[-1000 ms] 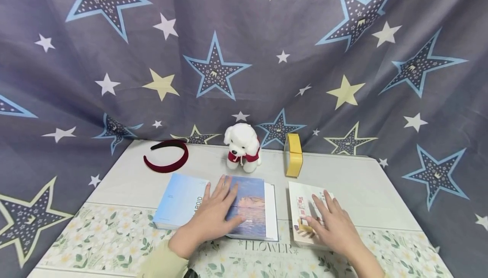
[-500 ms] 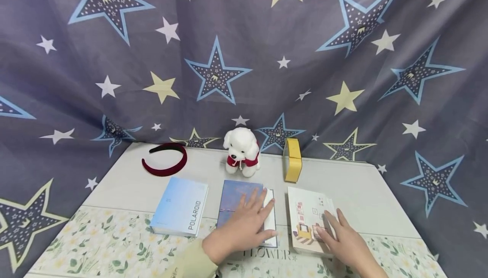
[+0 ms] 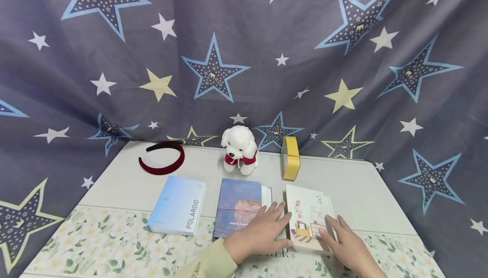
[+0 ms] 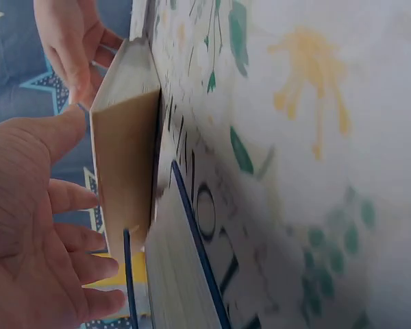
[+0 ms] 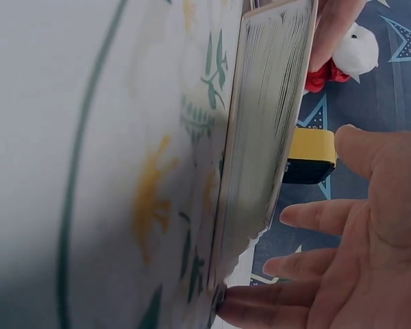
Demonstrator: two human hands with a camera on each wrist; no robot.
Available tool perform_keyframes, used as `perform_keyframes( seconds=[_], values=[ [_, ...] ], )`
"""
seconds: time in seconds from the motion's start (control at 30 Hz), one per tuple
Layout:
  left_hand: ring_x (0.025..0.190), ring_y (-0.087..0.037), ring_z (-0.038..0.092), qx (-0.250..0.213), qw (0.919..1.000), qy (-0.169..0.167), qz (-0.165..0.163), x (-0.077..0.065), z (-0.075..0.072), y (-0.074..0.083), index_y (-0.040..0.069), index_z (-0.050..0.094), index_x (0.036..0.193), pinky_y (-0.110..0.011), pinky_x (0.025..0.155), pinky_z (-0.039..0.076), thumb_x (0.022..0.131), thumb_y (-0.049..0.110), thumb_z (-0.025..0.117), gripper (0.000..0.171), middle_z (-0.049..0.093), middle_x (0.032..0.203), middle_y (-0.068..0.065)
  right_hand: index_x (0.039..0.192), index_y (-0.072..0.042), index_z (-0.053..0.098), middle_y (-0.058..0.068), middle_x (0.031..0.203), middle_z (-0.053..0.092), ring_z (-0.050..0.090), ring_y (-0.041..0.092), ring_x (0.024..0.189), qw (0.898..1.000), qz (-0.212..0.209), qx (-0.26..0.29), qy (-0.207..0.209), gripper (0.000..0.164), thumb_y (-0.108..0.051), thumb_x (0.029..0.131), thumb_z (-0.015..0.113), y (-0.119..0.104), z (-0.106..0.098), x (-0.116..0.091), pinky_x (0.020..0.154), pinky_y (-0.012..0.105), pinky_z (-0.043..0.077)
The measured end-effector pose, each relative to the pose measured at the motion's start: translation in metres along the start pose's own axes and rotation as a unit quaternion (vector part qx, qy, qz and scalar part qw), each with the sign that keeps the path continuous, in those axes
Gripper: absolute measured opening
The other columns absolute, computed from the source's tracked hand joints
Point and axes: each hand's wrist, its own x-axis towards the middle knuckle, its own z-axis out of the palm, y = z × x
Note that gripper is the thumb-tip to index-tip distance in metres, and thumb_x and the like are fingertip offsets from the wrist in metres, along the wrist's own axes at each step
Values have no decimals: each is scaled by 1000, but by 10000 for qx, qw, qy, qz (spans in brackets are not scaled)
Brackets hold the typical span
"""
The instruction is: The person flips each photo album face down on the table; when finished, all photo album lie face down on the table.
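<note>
A thick white book with a pink and yellow drawing on its cover (image 3: pixel 305 210) lies on the table. My left hand (image 3: pixel 263 229) reaches over the right part of the blue photo album (image 3: pixel 232 210), its fingertips by the white book's left edge. In the left wrist view, its loosely extended fingers are beside that book's plain cream spine (image 4: pixel 127 157). On the opposite side is my right hand (image 3: pixel 348 244), fingers spread along the book's right edge; the right wrist view shows them near the page block (image 5: pixel 267 123). Whether either hand touches the book is unclear.
A light blue POLAROID album (image 3: pixel 179 206) lies at the left. Behind stand a white toy dog (image 3: pixel 239 148) in red and a yellow box-like object (image 3: pixel 291 159). A dark red headband (image 3: pixel 164 168) lies back left. A star-patterned curtain (image 3: pixel 244 57) hangs behind the table.
My left hand has moved right, from between the POLAROID album and the photo album, across the photo album to the white book's left edge. The right hand has slid back towards the book's right edge.
</note>
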Motion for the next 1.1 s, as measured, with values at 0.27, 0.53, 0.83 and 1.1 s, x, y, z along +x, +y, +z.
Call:
perform_keyframes(
  seconds=[0.27, 0.53, 0.83, 1.1],
  values=[
    [147, -30, 15, -49, 9996, -126, -250, 8, 4, 8, 21, 31, 154, -49, 115, 23, 95, 61, 45, 73, 14, 162, -14, 142, 0, 46, 39, 145, 31, 39, 57, 126, 9999, -63, 42, 150, 81, -65, 95, 41, -4, 1, -5, 95, 70, 36],
    [148, -31, 13, -262, 9987, -98, -423, 12, 5, 13, 20, 32, 154, -50, 114, 26, 94, 59, 50, 74, 12, 161, -17, 141, 1, 47, 40, 145, 30, 39, 55, 127, 9989, 21, 378, 273, 77, -62, 97, 39, -3, 4, -5, 99, 69, 33],
    [148, -29, 11, -344, 9978, -264, -504, 12, 3, 14, 22, 34, 153, -48, 114, 26, 91, 58, 57, 76, 11, 162, -16, 144, 2, 40, 33, 140, 43, 52, 50, 117, 9884, 653, 1303, 418, 81, -63, 97, 33, -4, 0, -2, 91, 63, 45],
    [147, -27, 17, -275, 9972, -284, -641, 14, 0, 16, 23, 35, 153, -43, 112, 31, 85, 59, 63, 82, 16, 160, -16, 151, 1, 27, 30, 152, 24, 20, 51, 139, 9609, 1389, 2384, 259, 101, -78, 87, 16, -5, -4, 2, 106, 66, 23]
  ],
)
